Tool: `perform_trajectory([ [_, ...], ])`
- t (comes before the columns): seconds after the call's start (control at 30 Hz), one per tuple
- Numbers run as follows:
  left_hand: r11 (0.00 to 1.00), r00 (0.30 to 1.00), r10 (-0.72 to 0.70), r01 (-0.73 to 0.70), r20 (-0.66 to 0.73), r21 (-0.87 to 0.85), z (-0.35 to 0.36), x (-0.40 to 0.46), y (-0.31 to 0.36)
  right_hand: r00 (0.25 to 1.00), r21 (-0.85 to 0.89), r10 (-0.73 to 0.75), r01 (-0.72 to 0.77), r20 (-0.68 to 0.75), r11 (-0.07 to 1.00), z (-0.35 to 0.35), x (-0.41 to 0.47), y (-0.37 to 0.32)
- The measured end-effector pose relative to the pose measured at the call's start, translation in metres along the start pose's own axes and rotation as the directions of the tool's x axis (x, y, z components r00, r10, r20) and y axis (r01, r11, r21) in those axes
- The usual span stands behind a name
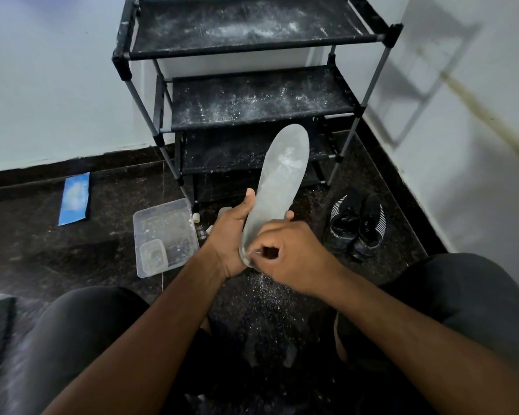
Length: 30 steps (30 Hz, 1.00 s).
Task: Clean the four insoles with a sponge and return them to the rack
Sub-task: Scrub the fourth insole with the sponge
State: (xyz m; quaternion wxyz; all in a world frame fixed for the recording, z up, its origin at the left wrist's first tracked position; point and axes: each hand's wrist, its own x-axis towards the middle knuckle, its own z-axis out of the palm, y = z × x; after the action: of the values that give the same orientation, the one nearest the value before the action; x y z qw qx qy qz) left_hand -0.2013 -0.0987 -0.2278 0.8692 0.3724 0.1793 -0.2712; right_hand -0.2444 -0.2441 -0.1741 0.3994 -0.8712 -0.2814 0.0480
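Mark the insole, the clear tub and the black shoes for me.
insole (283,163): head view, on the dusty forefoot.
clear tub (174,226): head view, on its bare floor.
black shoes (346,217): head view, on the left shoe's upper.

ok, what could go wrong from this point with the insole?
1. White powder coats the black rack shelves; a cleaned grey insole put back there would likely pick it up again.
2. Only the heel end is gripped by the left hand and right hand, so the long toe end may flex under scrubbing.
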Motion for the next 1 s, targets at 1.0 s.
perform_trajectory([
  [1.0, 0.999, 0.999, 0.032, -0.032, 0.031, 0.004, 0.002, -0.004, 0.002, 0.989, -0.083, 0.114, -0.121, -0.09, 0.989, -0.015, 0.006, 0.022],
])
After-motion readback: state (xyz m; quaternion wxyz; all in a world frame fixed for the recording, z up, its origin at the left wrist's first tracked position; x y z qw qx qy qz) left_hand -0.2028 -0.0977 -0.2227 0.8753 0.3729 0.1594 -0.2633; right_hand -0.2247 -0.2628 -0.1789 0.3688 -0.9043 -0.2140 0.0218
